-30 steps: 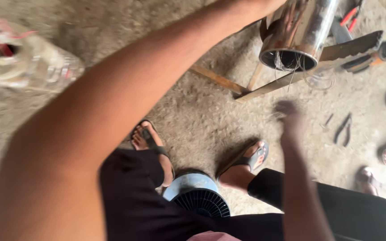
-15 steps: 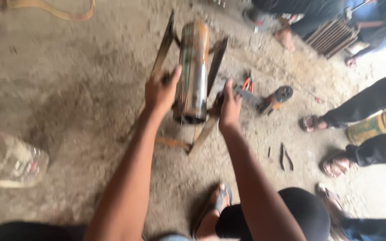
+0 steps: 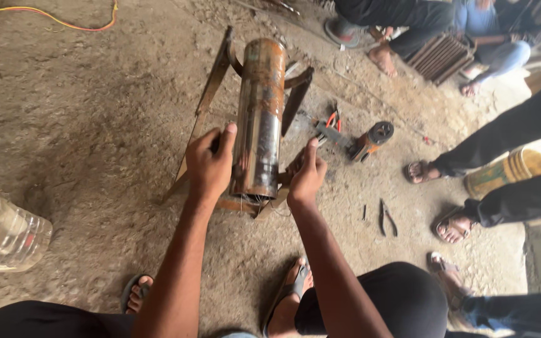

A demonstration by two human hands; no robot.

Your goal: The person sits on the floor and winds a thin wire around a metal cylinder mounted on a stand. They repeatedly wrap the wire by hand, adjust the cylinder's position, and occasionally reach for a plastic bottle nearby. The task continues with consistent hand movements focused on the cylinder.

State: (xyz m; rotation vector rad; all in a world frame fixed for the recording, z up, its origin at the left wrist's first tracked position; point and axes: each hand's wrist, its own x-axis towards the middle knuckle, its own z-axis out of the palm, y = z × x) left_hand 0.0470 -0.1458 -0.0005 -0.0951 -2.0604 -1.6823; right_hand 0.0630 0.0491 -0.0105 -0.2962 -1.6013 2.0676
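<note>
Both arms bare from wrist to upper arm; no sleeves, watch, rings or gloves visible. Left hand (image 3: 210,164) and right hand (image 3: 306,178) bare, nails short. Black shorts (image 3: 396,300) cover both thighs, plain fabric, no visible markings. Dark flip-flop sandals (image 3: 292,289) on both feet, thong strap between toes; left one at 7 o'clock, partly cut off.
</note>
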